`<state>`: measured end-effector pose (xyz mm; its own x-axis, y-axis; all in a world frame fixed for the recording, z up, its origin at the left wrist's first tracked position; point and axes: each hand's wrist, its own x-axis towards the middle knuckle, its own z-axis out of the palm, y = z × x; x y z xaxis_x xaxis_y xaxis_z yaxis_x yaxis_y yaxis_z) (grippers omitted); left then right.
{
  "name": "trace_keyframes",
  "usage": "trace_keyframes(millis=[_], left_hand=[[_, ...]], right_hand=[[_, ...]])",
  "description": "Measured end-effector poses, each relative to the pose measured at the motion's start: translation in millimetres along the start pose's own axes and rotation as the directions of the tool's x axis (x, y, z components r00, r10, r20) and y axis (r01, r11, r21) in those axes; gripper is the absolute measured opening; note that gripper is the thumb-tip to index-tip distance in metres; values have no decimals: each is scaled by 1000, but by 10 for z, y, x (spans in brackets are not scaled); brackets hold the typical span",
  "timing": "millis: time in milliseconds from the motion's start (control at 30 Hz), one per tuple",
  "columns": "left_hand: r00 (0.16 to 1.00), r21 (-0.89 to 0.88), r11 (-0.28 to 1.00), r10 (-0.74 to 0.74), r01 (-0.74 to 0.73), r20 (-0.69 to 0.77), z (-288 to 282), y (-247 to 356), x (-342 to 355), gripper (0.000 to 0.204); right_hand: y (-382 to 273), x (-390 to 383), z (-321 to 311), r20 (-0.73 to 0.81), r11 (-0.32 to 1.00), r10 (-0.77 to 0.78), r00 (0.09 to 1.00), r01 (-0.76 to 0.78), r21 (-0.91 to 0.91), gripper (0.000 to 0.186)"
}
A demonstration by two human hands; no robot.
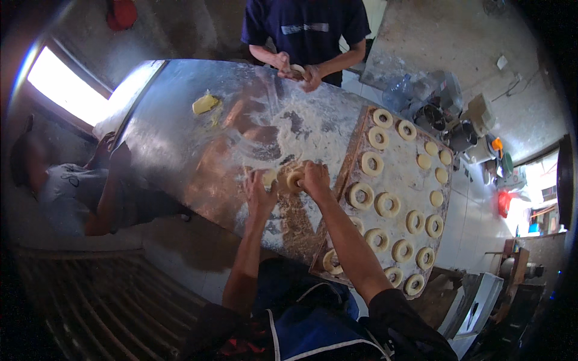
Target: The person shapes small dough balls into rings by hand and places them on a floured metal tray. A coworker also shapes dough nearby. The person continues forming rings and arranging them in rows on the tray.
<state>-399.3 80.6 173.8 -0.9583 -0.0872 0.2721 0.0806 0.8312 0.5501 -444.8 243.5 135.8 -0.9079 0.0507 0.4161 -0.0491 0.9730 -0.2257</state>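
Over the floured metal table (180, 138), my left hand (261, 195) has its fingers curled against a small pale piece of dough (269, 177). Just to its right, my right hand (315, 179) grips the side of a dough ring (294, 180), partly covered by the fingers. Beside my right forearm lies a flour-dusted board (394, 171) with several dough rings (388, 204) in rows. Small round dough pieces (424, 161) sit along its far right part.
Across the table a person (304, 30) in a dark shirt holds another dough ring (297, 70). A second person (78, 192) is at the left edge. A yellow lump (205, 103) rests on the far left tabletop. Pots (430, 117) and a clear plastic jug (397, 91) stand beyond the board.
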Motion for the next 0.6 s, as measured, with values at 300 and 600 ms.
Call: trace_keyframes(millis=[300, 600], left_hand=[[902, -740, 559, -31, 373, 431, -31, 5, -175, 32], [868, -823, 360, 69, 439, 492, -114, 48, -94, 30]], right_hand=[[-36, -376, -481, 497, 308, 142, 856, -515, 800, 36], [-497, -411, -911, 285, 527, 286, 915, -398, 751, 50]])
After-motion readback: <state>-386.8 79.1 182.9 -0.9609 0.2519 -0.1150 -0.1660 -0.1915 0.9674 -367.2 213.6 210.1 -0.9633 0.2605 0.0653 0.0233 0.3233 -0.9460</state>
